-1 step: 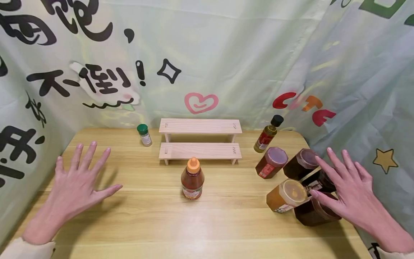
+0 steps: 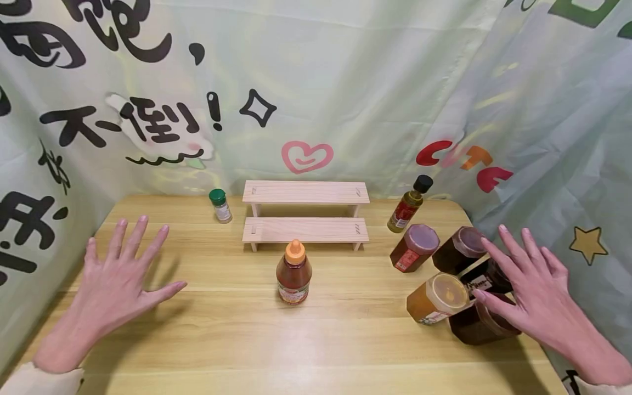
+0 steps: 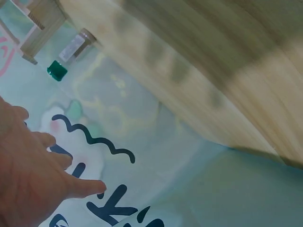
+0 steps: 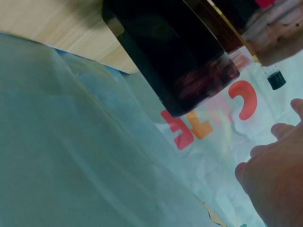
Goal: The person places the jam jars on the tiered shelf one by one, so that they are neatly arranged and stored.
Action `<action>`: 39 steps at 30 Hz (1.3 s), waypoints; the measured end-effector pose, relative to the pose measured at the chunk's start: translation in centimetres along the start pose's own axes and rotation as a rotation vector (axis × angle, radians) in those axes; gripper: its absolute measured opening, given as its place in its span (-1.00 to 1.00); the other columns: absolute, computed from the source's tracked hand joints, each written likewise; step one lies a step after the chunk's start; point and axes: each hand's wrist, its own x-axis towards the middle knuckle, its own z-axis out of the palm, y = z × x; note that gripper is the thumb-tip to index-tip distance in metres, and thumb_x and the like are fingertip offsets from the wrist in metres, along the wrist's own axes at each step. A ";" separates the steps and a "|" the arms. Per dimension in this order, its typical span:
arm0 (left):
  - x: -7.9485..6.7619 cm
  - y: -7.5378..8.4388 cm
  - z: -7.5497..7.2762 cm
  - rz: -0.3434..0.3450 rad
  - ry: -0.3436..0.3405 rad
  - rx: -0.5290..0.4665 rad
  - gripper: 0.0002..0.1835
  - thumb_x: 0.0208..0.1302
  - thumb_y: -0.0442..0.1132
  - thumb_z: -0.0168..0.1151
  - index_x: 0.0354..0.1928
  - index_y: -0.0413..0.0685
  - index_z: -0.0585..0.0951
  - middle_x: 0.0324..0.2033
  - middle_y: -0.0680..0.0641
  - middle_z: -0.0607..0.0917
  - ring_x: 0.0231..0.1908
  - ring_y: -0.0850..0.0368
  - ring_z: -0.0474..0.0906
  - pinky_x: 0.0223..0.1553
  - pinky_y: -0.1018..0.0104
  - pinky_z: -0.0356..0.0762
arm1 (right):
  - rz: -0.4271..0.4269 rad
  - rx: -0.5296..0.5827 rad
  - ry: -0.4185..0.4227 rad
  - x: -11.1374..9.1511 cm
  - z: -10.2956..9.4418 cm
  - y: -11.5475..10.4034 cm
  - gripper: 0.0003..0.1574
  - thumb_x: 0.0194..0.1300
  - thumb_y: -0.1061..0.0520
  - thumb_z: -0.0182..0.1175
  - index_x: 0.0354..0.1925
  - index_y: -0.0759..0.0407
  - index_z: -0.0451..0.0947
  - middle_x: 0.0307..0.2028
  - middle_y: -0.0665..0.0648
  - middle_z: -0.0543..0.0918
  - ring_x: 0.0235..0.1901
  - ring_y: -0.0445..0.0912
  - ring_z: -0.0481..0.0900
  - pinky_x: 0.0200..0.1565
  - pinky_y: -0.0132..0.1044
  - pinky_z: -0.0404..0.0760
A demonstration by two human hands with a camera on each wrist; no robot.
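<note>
My left hand [image 2: 111, 282] is held over the left side of the table with fingers spread, holding nothing. Closest to it is a small spice jar [image 2: 220, 207] with a green cap, also visible as a spice jar [image 3: 71, 52] in the left wrist view. My right hand [image 2: 535, 285], fingers also straight, hovers at the right beside several dark jars [image 2: 459, 250] and overlaps part of them. An amber jar [image 2: 436, 299] and a reddish jar [image 2: 415, 248] stand left of these. A squeeze bottle [image 2: 294, 280] with an orange tip stands upright mid-table.
A two-tier wooden rack [image 2: 306, 230] stands at the back centre. Right of it is a slim bottle [image 2: 408, 206] with a black cap. Printed fabric [image 2: 385, 82] hangs behind and beside the wooden table [image 2: 222, 340].
</note>
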 end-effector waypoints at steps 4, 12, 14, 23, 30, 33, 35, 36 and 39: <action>0.3 0.1 -0.1 0.008 -0.002 -0.005 0.33 0.19 0.59 0.32 0.81 0.20 -0.07 0.74 -0.12 -0.25 0.68 -0.25 -0.45 0.49 -0.41 -0.68 | 0.009 0.010 0.006 -0.3 -0.1 -0.2 0.30 0.25 -0.20 0.52 0.77 -0.10 0.11 0.77 0.08 -0.12 0.71 0.23 -0.32 0.54 0.44 -0.42; 0.9 0.3 -0.6 -0.002 0.024 -0.061 0.33 0.22 0.53 0.36 0.80 0.07 -0.05 0.73 -0.25 -0.10 0.68 -0.38 -0.25 0.46 -0.68 -0.23 | -0.006 0.071 0.055 -0.9 -0.3 -0.5 0.37 0.14 -0.14 0.58 0.75 0.01 0.14 0.76 0.16 -0.08 0.71 0.19 -0.19 0.55 0.42 -0.35; 1.5 0.3 -0.7 0.001 0.043 -0.111 0.32 0.24 0.47 0.40 0.80 0.01 -0.04 0.70 -0.33 0.03 0.64 -0.47 -0.08 0.36 -0.75 0.01 | 0.001 0.103 0.068 -1.2 -0.4 -0.5 0.36 0.12 -0.10 0.60 0.74 0.03 0.16 0.75 0.18 -0.04 0.71 0.15 -0.15 0.54 0.44 -0.30; 4.9 1.4 0.4 -0.005 0.082 -0.507 0.31 0.09 -0.05 0.76 0.75 -0.10 0.09 0.48 -0.46 0.42 0.42 -0.56 0.31 0.35 -0.59 0.28 | 0.106 0.316 0.167 -4.2 0.1 -0.9 0.26 0.07 0.22 0.62 0.66 0.15 0.29 0.50 0.30 0.31 0.50 -0.34 0.05 0.43 -0.52 -0.08; 6.4 3.0 1.6 -0.038 -0.028 -0.725 0.28 0.24 -0.11 0.70 0.78 -0.01 -0.01 0.48 -0.42 0.42 0.35 -0.47 0.40 0.21 -0.48 0.49 | 0.182 0.344 0.230 -6.1 1.6 -0.8 0.22 -0.03 0.31 0.67 0.57 0.24 0.39 0.23 -0.30 0.40 0.29 -0.45 0.20 0.25 -0.73 0.04; 7.1 3.6 2.2 -0.072 -0.102 -0.811 0.26 0.34 -0.08 0.63 0.80 0.06 -0.09 0.52 -0.39 0.39 0.39 -0.47 0.40 0.25 -0.45 0.49 | 0.226 0.353 0.198 -7.0 2.1 -0.6 0.20 0.03 0.30 0.68 0.58 0.23 0.37 0.22 -0.35 0.40 0.24 -0.48 0.23 0.21 -0.76 0.12; 7.6 4.1 2.8 -0.071 -0.127 -0.860 0.25 0.37 -0.10 0.60 0.80 0.06 -0.13 0.52 -0.40 0.39 0.40 -0.45 0.41 0.23 -0.41 0.54 | 0.254 0.364 0.164 -7.7 2.5 -0.4 0.20 0.09 0.29 0.68 0.60 0.24 0.32 0.23 -0.40 0.39 0.20 -0.54 0.26 0.14 -0.78 0.19; 7.8 4.3 3.1 -0.067 -0.135 -0.883 0.25 0.38 -0.12 0.60 0.80 0.06 -0.14 0.51 -0.41 0.40 0.40 -0.44 0.42 0.22 -0.39 0.57 | 0.271 0.372 0.142 -8.0 2.7 -0.4 0.21 0.13 0.28 0.67 0.62 0.22 0.29 0.24 -0.44 0.38 0.17 -0.57 0.28 0.10 -0.78 0.22; 8.6 5.0 4.1 -0.037 -0.143 -0.930 0.27 0.39 -0.18 0.59 0.79 0.06 -0.20 0.49 -0.44 0.42 0.40 -0.42 0.44 0.18 -0.32 0.65 | 0.330 0.396 0.075 -8.8 3.4 -0.3 0.26 0.19 0.24 0.66 0.67 0.13 0.20 0.24 -0.58 0.31 0.07 -0.67 0.34 -0.01 -0.78 0.30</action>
